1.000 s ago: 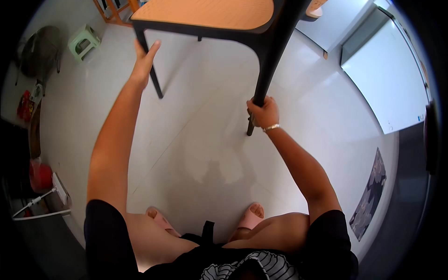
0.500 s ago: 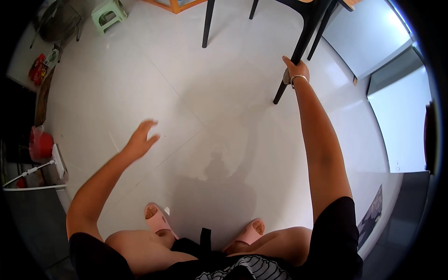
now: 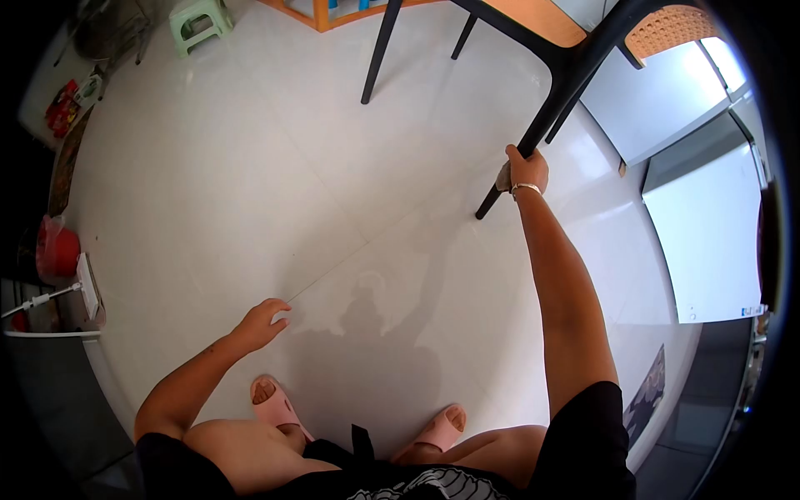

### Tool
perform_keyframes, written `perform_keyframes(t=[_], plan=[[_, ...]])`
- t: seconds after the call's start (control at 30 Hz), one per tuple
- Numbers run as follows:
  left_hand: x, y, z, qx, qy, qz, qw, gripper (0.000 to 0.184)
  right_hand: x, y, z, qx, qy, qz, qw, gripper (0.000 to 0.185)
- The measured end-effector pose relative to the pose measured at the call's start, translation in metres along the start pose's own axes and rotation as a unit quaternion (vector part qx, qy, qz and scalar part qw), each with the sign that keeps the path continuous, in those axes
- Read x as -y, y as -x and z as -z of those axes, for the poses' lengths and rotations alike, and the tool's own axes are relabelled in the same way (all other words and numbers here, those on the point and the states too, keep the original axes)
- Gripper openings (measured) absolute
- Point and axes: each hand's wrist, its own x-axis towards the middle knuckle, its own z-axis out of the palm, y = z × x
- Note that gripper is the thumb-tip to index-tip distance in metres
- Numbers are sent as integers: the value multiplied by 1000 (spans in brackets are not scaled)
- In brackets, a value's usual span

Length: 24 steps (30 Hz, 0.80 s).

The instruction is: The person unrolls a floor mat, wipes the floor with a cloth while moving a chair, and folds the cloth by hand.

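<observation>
My right hand point(image 3: 528, 169) is wrapped around a black chair leg point(image 3: 542, 129), low down near its foot. A small greyish piece, perhaps a cloth point(image 3: 503, 177), shows between my palm and the leg; most of it is hidden. The chair point(image 3: 533, 21) has a tan seat and black frame, and its upper part runs out of view at the top right. My left hand point(image 3: 262, 323) hangs above the floor at the lower left, holding nothing, with fingers bent and the thumb apart from them.
Pale glossy floor tiles point(image 3: 250, 167) lie around my pink slippers point(image 3: 271, 404). A green stool point(image 3: 200, 25) stands at the far left. A red bucket point(image 3: 58, 250) and white squeegee-like head point(image 3: 87, 286) line the left edge. White appliances point(image 3: 708, 225) stand at right.
My left hand has dropped lower and closer to my body. The chair and my right hand appear lower in view, with more of the seat showing; my right hand keeps its grip.
</observation>
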Motion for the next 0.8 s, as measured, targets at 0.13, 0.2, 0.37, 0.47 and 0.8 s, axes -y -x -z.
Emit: perform_keyframes(t=[0.13,0.2,0.37,0.47,0.8], plan=[[10,4,-9,31,20,38,999,28,9,-9,-15,11,-22,-11,1000,38],[7,5,-13,32,29,47,998,29,16,-22,-31,4,-14,0,1000,39],[-1,13,-9,19,53,58,997,28,45,-58,-59,35,1,-29,999,50],[12,24,-15,-45,63,49,996,26,30,-86,-73,6,-35,51,998,56],[-1,16,-33,25,94,-22,995,26,-182,86,-103,63,74,198,975,46]])
